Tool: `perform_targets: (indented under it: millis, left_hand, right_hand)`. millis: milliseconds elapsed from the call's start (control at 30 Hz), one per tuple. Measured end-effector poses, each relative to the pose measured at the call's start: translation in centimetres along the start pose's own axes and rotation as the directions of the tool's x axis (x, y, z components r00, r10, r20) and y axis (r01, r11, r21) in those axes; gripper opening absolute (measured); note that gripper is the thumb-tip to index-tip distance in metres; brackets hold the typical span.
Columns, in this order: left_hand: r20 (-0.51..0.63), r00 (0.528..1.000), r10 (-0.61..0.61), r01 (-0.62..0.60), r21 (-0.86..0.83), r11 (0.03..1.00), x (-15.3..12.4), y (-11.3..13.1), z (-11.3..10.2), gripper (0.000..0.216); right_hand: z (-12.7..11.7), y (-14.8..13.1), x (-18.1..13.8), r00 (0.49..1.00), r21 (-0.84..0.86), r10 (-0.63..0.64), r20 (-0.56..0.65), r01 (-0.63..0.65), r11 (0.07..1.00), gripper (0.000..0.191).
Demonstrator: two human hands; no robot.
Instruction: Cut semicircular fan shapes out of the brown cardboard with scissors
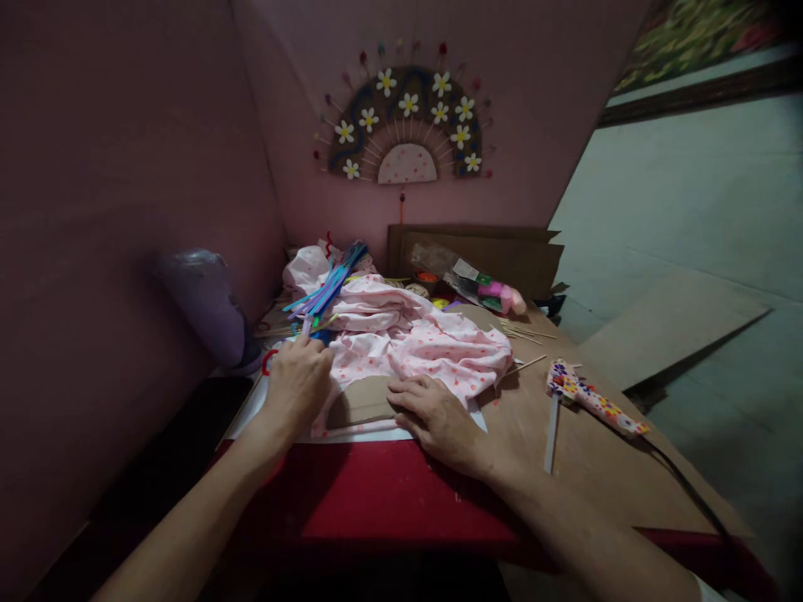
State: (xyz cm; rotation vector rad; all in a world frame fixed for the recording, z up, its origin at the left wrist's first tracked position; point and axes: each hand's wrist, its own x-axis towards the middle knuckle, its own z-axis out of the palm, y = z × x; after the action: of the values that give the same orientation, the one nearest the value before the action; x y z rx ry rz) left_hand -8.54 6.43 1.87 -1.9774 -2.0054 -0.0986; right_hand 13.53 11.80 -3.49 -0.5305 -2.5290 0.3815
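A half-round piece of cardboard [364, 403] lies on pink dotted fabric [452, 347] at the front of the table. My right hand [436, 414] rests on the cardboard's right end, fingers stretched out and holding nothing. My left hand [298, 376] is closed beside the fabric, left of the cardboard. Its fingertips are hidden, so what it grips cannot be made out. A pale purple end shows just above its knuckles, in front of a bundle of blue and purple pipe cleaners [335, 280]. White paper [389, 434] peeks out under the fabric.
To the right, a flower-patterned glue gun [593, 401] with a cord lies on a cardboard sheet [602, 468], near a flat strip [551, 435]. Thin sticks [524, 333] and plastic-wrapped supplies [467, 276] are behind. A flowered fan-shaped decoration [407, 109] hangs on the wall.
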Motion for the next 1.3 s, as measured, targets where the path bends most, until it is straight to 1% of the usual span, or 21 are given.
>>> perform_targets:
  millis: [33,67,100,133,167,233,300,367,433,500,567,600,633,700,767,800,867,933,1100,1233,1300]
  left_hand:
    - [-0.024,0.999,0.049,-0.051,-0.066,0.997,0.2,0.4,0.1,0.031]
    - [-0.029,0.991,0.129,-0.132,-0.147,0.980,0.3,0.8,0.4,0.034]
    - [-0.015,0.978,0.207,-0.206,-0.218,0.954,0.5,1.2,0.7,0.037]
    - [0.016,0.964,0.264,-0.251,-0.259,0.933,0.6,1.4,1.1,0.040]
    - [0.055,0.956,0.288,-0.263,-0.271,0.926,0.6,1.4,1.5,0.040]
    - [0.119,0.965,0.234,-0.204,-0.220,0.954,0.6,1.1,2.1,0.034]
    - [0.135,0.981,0.141,-0.119,-0.159,0.980,0.7,0.6,2.3,0.028]
    - [0.117,0.990,0.075,-0.061,-0.120,0.991,0.9,0.3,2.0,0.026]
    - [0.076,0.995,0.065,-0.054,-0.146,0.988,1.1,0.7,1.5,0.025]
    - [0.076,0.982,0.171,-0.144,-0.279,0.949,1.2,1.4,0.9,0.021]
    - [0.108,0.942,0.317,-0.242,-0.437,0.866,1.1,2.0,0.7,0.015]
    - [0.123,0.923,0.364,-0.263,-0.489,0.832,1.0,2.3,0.7,0.012]
    - [0.130,0.915,0.381,-0.266,-0.518,0.813,0.8,2.4,0.8,0.011]
    - [0.118,0.926,0.359,-0.243,-0.541,0.805,0.5,2.2,1.3,0.015]
    - [0.106,0.939,0.326,-0.214,-0.561,0.799,0.1,1.8,2.0,0.022]
    - [0.103,0.944,0.312,-0.200,-0.574,0.794,-0.1,1.6,2.4,0.026]
    - [0.100,0.950,0.295,-0.180,-0.597,0.782,-0.5,1.3,3.0,0.035]
    - [0.084,0.952,0.295,-0.186,-0.606,0.774,-0.8,1.2,3.2,0.039]
    - [0.049,0.950,0.309,-0.216,-0.613,0.760,-1.3,1.6,2.7,0.036]
    - [0.009,0.963,0.271,-0.201,-0.646,0.737,-1.5,2.0,2.6,0.044]
    - [-0.001,0.973,0.232,-0.173,-0.668,0.723,-1.4,2.0,2.6,0.043]
  right_hand:
    - [0.0,0.0,0.0,1.000,-0.002,-0.001,-0.002,0.001,1.000,0.021]
    - [0.0,0.0,0.0,1.000,-0.005,-0.002,-0.003,0.002,1.000,0.022]
    - [0.0,0.0,0.0,1.000,-0.007,-0.005,-0.002,0.005,1.000,0.022]
    - [0.0,0.0,-0.1,1.000,-0.009,-0.006,-0.001,0.006,1.000,0.022]
    - [0.0,0.0,-0.1,1.000,-0.011,-0.006,-0.001,0.006,1.000,0.022]
    - [0.0,0.1,-0.1,1.000,-0.013,-0.004,0.000,0.004,1.000,0.022]
    - [0.0,0.1,-0.1,1.000,-0.014,-0.004,0.002,0.004,1.000,0.022]
    - [0.0,0.1,-0.1,1.000,-0.009,-0.008,0.003,0.008,1.000,0.022]
    - [0.0,0.1,0.0,1.000,0.000,-0.011,0.002,0.011,1.000,0.023]
    - [-0.1,0.0,0.0,1.000,0.012,-0.018,0.005,0.018,1.000,0.024]
    - [-0.1,0.1,0.1,1.000,0.019,-0.018,0.002,0.018,1.000,0.023]
    - [-0.1,0.1,0.1,1.000,0.021,-0.005,-0.010,0.005,1.000,0.021]
    - [-0.1,0.2,0.1,0.999,0.019,0.025,-0.038,-0.024,1.000,0.020]
    - [-0.2,0.5,0.1,0.983,-0.009,0.127,-0.130,-0.130,0.992,0.019]
    - [-0.3,0.8,0.1,0.948,-0.052,0.227,-0.222,-0.244,0.969,0.020]
    - [-0.4,0.9,0.1,0.933,-0.068,0.255,-0.254,-0.280,0.958,0.021]
    - [-0.5,1.0,0.1,0.921,-0.075,0.270,-0.280,-0.302,0.950,0.023]
    - [-0.6,1.0,0.1,0.920,-0.060,0.277,-0.278,-0.305,0.950,0.019]
    - [-0.7,0.8,0.2,0.912,-0.064,0.362,-0.194,-0.379,0.923,0.008]
    - [-0.7,0.7,0.1,0.910,-0.079,0.378,-0.171,-0.395,0.915,0.011]
    - [-0.6,0.8,0.1,0.908,-0.086,0.387,-0.162,-0.404,0.911,0.014]
